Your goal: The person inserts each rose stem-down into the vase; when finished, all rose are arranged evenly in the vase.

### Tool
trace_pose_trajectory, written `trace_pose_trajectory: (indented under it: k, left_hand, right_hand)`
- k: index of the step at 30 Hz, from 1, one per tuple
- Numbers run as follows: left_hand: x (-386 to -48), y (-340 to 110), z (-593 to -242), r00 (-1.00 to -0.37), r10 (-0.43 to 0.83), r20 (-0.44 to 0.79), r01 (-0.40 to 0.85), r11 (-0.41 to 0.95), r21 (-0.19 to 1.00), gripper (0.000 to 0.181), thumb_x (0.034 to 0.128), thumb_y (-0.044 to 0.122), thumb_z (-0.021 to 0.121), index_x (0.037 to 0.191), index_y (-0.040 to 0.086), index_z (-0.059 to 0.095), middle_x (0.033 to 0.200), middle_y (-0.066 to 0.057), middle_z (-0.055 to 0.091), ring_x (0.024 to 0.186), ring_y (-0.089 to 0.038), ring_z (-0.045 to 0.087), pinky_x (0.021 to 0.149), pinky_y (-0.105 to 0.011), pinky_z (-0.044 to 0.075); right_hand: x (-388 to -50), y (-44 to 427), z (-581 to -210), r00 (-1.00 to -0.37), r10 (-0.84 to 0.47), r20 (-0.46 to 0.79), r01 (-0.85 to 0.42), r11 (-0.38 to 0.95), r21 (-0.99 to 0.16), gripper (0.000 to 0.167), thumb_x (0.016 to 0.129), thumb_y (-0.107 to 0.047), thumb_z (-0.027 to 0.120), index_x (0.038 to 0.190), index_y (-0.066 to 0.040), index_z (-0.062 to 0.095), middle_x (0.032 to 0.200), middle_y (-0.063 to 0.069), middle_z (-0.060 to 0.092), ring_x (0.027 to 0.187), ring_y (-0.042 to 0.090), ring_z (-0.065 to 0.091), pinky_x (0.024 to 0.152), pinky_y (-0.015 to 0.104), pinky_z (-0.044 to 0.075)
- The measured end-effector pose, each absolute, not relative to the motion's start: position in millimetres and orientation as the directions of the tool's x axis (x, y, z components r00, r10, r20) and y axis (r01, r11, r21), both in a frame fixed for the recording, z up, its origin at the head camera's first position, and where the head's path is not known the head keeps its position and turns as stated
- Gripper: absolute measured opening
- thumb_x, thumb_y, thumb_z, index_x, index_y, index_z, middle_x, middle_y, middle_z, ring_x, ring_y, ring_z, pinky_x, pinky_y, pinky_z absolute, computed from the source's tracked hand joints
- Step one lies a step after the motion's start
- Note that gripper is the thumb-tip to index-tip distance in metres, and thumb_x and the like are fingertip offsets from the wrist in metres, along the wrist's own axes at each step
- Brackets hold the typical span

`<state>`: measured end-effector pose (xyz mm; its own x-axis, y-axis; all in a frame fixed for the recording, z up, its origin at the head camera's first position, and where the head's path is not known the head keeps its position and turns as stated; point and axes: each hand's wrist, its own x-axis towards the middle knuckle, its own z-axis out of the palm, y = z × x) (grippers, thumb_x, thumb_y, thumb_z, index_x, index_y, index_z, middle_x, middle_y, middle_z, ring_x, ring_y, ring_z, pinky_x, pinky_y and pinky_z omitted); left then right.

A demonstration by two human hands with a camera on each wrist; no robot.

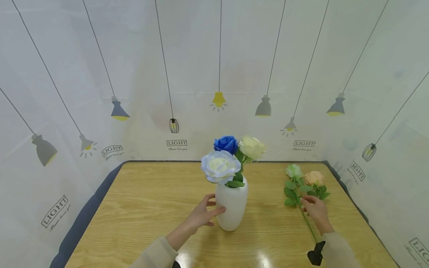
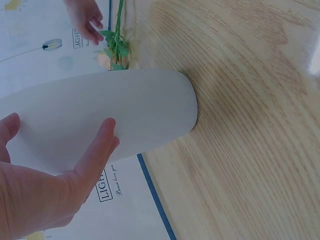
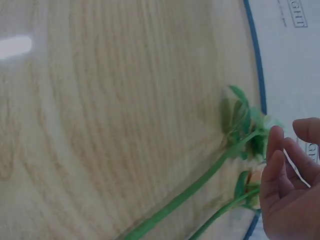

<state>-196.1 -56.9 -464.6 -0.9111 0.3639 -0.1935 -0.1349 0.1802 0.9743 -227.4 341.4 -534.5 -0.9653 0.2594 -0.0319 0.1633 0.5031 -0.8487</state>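
A white vase (image 1: pixel 232 208) stands upright on the wooden table, holding a blue rose (image 1: pixel 226 144), a pale blue-white rose (image 1: pixel 220 166) and a cream rose (image 1: pixel 252 147). My left hand (image 1: pixel 200 213) lies against the vase's left side, its fingers spread; the left wrist view shows thumb and fingers on the white wall (image 2: pixel 150 110). On the right, my right hand (image 1: pixel 315 210) hovers over two flowers lying on the table, a pale green rose (image 1: pixel 294 171) and a peach rose (image 1: pixel 314 178). In the right wrist view the right hand (image 3: pixel 292 190) has bent fingers, with nothing between thumb and fingertips.
A black object (image 1: pixel 316 254) lies by the lower end of the green stem, near my right sleeve. The wooden table (image 1: pixel 151 193) has a dark blue edge, and a white sheet (image 1: pixel 191 56) printed with hanging lamps surrounds its back and sides.
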Motion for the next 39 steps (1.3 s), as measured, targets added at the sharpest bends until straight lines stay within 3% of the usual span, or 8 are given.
trace_pose_trajectory:
  k: [5, 8, 11, 18, 22, 30, 34, 39]
  left_hand:
    - [-194.9, -57.0, -463.0, -0.911, 0.367, -0.187, -0.130, 0.175, 0.976, 0.071, 0.0814, 0.036, 0.063, 0.134, 0.005, 0.027, 0.127, -0.026, 0.034, 0.105, -0.043, 0.044, 0.068, -0.047, 0.049]
    - [-194.8, -56.9, -463.1, -0.912, 0.367, -0.185, -0.128, 0.174, 0.976, 0.070, 0.0815, 0.035, 0.063, 0.134, 0.006, 0.027, 0.127, -0.026, 0.034, 0.105, -0.043, 0.044, 0.068, -0.047, 0.049]
    - [-195.2, -56.8, -463.6, -0.913, 0.363, -0.187, -0.130, 0.176, 0.976, 0.070, 0.0812, 0.035, 0.063, 0.134, 0.006, 0.028, 0.127, -0.025, 0.034, 0.105, -0.043, 0.044, 0.067, -0.047, 0.049]
    - [-196.8, -56.4, -466.2, -0.914, 0.356, -0.195, -0.138, 0.180, 0.974, 0.070, 0.0810, 0.035, 0.064, 0.134, 0.006, 0.028, 0.127, -0.025, 0.035, 0.105, -0.042, 0.044, 0.068, -0.047, 0.048]
    - [-195.0, -56.4, -463.5, -0.915, 0.356, -0.191, -0.136, 0.174, 0.975, 0.070, 0.0807, 0.035, 0.064, 0.133, 0.006, 0.029, 0.127, -0.025, 0.035, 0.105, -0.042, 0.044, 0.068, -0.048, 0.048]
    - [-193.3, -56.6, -460.0, -0.915, 0.356, -0.188, -0.132, 0.175, 0.976, 0.069, 0.0809, 0.035, 0.064, 0.133, 0.006, 0.029, 0.127, -0.025, 0.035, 0.105, -0.042, 0.044, 0.068, -0.047, 0.049]
    - [-194.6, -56.6, -462.2, -0.914, 0.358, -0.191, -0.133, 0.180, 0.975, 0.068, 0.0816, 0.034, 0.063, 0.133, 0.005, 0.029, 0.126, -0.025, 0.035, 0.105, -0.042, 0.044, 0.068, -0.046, 0.049]
    - [-196.1, -56.3, -465.0, -0.913, 0.357, -0.198, -0.141, 0.180, 0.974, 0.067, 0.0823, 0.032, 0.063, 0.133, 0.003, 0.029, 0.126, -0.027, 0.035, 0.104, -0.043, 0.044, 0.069, -0.048, 0.048]
  right_hand:
    - [-221.7, 344.9, -544.6, -0.966, 0.249, -0.070, 0.194, 0.518, -0.833, 0.043, 0.088, -0.020, 0.051, 0.116, 0.012, 0.045, 0.102, 0.027, 0.052, 0.065, 0.024, 0.059, 0.055, 0.031, 0.047]
    - [-220.2, 344.2, -552.5, -0.962, 0.259, -0.084, 0.216, 0.534, -0.817, 0.039, 0.088, -0.016, 0.052, 0.115, 0.012, 0.047, 0.098, 0.025, 0.054, 0.061, 0.021, 0.057, 0.053, 0.026, 0.046]
    - [-220.4, 342.8, -560.6, -0.956, 0.273, -0.110, 0.244, 0.523, -0.817, 0.039, 0.085, -0.014, 0.053, 0.114, 0.011, 0.047, 0.095, 0.022, 0.057, 0.060, 0.020, 0.056, 0.052, 0.027, 0.045]
    - [-221.7, 337.7, -563.5, -0.957, 0.273, -0.098, 0.254, 0.625, -0.738, 0.042, 0.082, -0.018, 0.054, 0.111, 0.012, 0.050, 0.095, 0.024, 0.056, 0.082, 0.033, 0.053, 0.067, 0.042, 0.043]
    - [-222.2, 335.1, -563.8, -0.955, 0.283, -0.088, 0.254, 0.630, -0.734, 0.038, 0.082, -0.014, 0.054, 0.109, 0.013, 0.052, 0.093, 0.024, 0.057, 0.083, 0.036, 0.052, 0.068, 0.043, 0.043]
    - [-221.8, 324.6, -551.9, -0.966, 0.240, -0.101, 0.220, 0.547, -0.807, 0.040, 0.088, -0.018, 0.050, 0.117, 0.009, 0.048, 0.110, 0.026, 0.051, 0.098, 0.036, 0.048, 0.079, 0.044, 0.042]
    - [-220.8, 313.4, -538.0, -0.973, 0.216, -0.075, 0.164, 0.431, -0.888, 0.041, 0.090, -0.017, 0.050, 0.119, 0.010, 0.046, 0.106, 0.024, 0.054, 0.081, 0.026, 0.055, 0.065, 0.033, 0.047]
    - [-224.8, 306.8, -532.3, -0.984, 0.176, 0.036, 0.015, 0.281, -0.960, 0.037, 0.089, -0.019, 0.052, 0.116, 0.006, 0.047, 0.095, 0.018, 0.058, 0.055, 0.012, 0.049, 0.049, 0.027, 0.044]
